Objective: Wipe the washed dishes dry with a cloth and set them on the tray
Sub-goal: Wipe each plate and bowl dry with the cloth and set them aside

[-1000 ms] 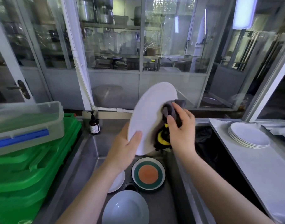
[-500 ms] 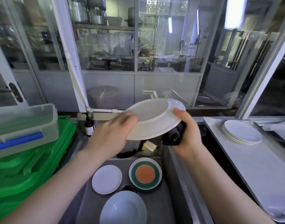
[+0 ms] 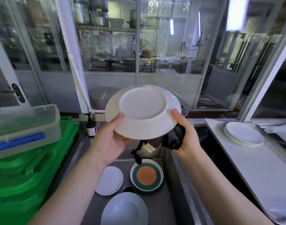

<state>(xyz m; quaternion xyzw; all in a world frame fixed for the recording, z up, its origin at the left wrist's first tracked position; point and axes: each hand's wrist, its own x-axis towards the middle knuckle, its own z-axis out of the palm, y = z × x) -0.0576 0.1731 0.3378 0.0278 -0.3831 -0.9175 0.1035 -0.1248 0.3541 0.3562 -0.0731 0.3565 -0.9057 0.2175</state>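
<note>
Fingers of the left hand (image 3: 112, 140) curl around the near left rim of a white plate (image 3: 143, 111), thumb on its underside, while the right hand (image 3: 185, 138) pinches the right rim with its thumb and keeps a dark cloth (image 3: 173, 138) bunched against the palm. A second ago the plate stood on edge with the cloth rubbing its face; now it is flipped, foot ring and underside tilted toward the camera, held above the sink (image 3: 174, 184). The cloth is no longer on the plate, one end dangling below. That suggests the front is done and the back is next for wiping. Three dishes wait in the sink: a small white plate (image 3: 109, 180), an orange and green plate (image 3: 146, 175), a pale blue bowl (image 3: 124, 210). Dried white plates (image 3: 244, 133) are stacked on the tray (image 3: 252, 168) to the right, well apart from the hands
</note>
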